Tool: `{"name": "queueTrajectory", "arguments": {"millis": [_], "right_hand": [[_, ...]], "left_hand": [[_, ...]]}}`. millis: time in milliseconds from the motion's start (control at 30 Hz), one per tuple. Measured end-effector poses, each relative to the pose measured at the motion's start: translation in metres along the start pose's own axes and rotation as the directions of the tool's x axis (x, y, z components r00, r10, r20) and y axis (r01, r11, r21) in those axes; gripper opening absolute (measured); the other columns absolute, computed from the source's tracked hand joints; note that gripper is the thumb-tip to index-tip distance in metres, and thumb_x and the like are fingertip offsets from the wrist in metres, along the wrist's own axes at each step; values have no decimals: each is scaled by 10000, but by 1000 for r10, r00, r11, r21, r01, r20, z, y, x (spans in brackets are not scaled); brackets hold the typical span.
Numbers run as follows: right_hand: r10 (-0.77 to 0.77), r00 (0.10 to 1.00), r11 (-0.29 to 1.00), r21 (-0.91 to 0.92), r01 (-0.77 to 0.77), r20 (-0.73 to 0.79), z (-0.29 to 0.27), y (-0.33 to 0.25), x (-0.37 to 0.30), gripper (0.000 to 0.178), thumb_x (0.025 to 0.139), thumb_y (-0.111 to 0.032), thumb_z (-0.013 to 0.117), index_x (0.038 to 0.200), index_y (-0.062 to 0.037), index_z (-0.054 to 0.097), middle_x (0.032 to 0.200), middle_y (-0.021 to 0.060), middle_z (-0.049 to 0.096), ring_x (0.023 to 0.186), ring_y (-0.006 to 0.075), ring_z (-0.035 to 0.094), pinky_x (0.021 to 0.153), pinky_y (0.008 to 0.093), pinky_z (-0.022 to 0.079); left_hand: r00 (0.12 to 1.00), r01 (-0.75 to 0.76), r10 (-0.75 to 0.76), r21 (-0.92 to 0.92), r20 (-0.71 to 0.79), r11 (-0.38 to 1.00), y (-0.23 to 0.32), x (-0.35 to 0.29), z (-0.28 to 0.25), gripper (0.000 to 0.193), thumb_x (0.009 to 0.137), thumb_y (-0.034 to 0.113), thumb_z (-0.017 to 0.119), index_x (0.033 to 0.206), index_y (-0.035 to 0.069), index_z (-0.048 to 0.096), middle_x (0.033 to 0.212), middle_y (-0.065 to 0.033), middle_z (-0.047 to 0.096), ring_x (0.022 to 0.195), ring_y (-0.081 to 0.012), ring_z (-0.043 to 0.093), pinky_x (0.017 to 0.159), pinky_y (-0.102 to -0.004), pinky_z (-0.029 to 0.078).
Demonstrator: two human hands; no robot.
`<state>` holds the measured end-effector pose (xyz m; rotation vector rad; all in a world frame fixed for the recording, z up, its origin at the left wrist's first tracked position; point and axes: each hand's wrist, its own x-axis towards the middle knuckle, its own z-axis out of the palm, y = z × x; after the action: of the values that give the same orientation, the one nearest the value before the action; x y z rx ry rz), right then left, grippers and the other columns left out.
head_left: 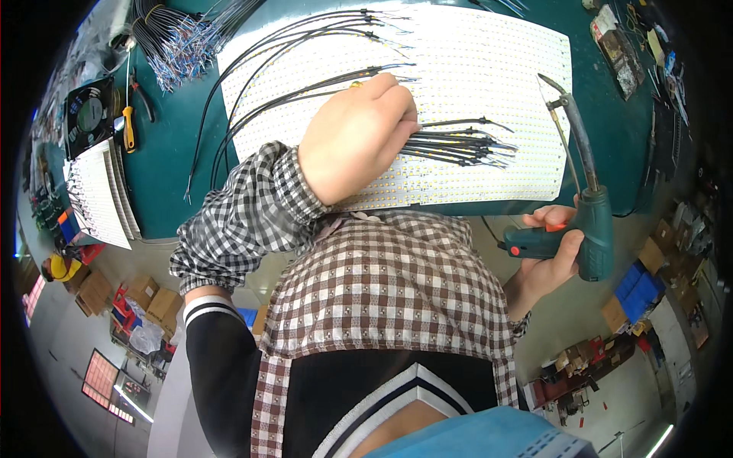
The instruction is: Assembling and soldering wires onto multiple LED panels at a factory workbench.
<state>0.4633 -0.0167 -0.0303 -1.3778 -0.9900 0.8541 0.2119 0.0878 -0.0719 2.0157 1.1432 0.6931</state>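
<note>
Two groups of black cables lie on the white board, which rests on the green worktop: the near cables bunched at the front middle of the board, and the far cables running off its left side. The left hand has its fingers pinched together, apparently on one of the near cables, which runs out from the tips; the palm's back hides how firm the hold is. The right hand is wrapped round the handle of the iron, whose tip is over the right part of the board; whether it touches cannot be told.

If the iron is hot, a dip of the wrist could scorch the board, and a swing leftward could melt insulation or burn the left hand. Pulling one cable from the crowded bunch might drag its neighbours out of line. The far cables pass just beside the sleeve, so a backward elbow could snag them. The apron is close to the board's front edge, and leaning in might nudge it.

Printing on the fan and the wrapped block is too small to read, and no brand can be made out.
</note>
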Motion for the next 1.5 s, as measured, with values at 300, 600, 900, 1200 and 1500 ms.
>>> {"name": "queueTrajectory", "arguments": {"millis": [300, 600, 900, 1200, 1500], "right_hand": [[-34, 999, 998, 56, 36, -32, -1, 1, 3, 516, 933, -325, 499, 1243, 77, 409, 839, 118, 547, 763, 201, 567, 600, 286, 562], [-42, 999, 995, 92, 43, -4, 3, 6, 15, 367, 922, -272, 515, 1014, 83, 491, 842, 151, 552, 740, 234, 594, 572, 314, 573], [-38, 996, 999, 38, 35, 80, 0, 4, 9, 500, 945, -312, 472, 1245, 82, 407, 858, 126, 548, 773, 215, 578, 607, 310, 560], [32, 993, 999, 31, -36, 111, 4, 4, 8, 452, 945, -285, 478, 1195, 88, 423, 889, 140, 548, 793, 230, 583, 606, 308, 569], [73, 988, 997, -38, -69, 137, 7, -2, 2, 391, 943, -276, 475, 1107, 79, 461, 911, 159, 547, 818, 253, 599, 643, 321, 578]], "left_hand": [[998, -4, 14, 170, -58, 985, 11, -4, -7, 110, 791, 98, 634, 816, 41, 543, 787, -110, 521, 692, -299, 543, 606, -375, 441], [990, 114, -141, 551, 7, 827, -3, -37, -46, 124, 768, 58, 638, 832, 24, 537, 801, -109, 525, 682, -307, 543, 603, -390, 440], [996, -42, 58, 232, -62, 972, -12, 9, -6, 125, 784, 92, 635, 856, 35, 550, 847, -109, 532, 742, -296, 551, 633, -369, 447], [982, -14, 70, 304, -173, 953, 2, 5, -4, 136, 801, 104, 607, 844, 32, 500, 771, -121, 499, 640, -282, 551, 570, -362, 470], [973, 46, -13, 138, -232, 989, -2, 7, 7, 131, 789, 12, 607, 880, 30, 514, 791, -105, 523, 646, -289, 567, 548, -347, 466]]}}
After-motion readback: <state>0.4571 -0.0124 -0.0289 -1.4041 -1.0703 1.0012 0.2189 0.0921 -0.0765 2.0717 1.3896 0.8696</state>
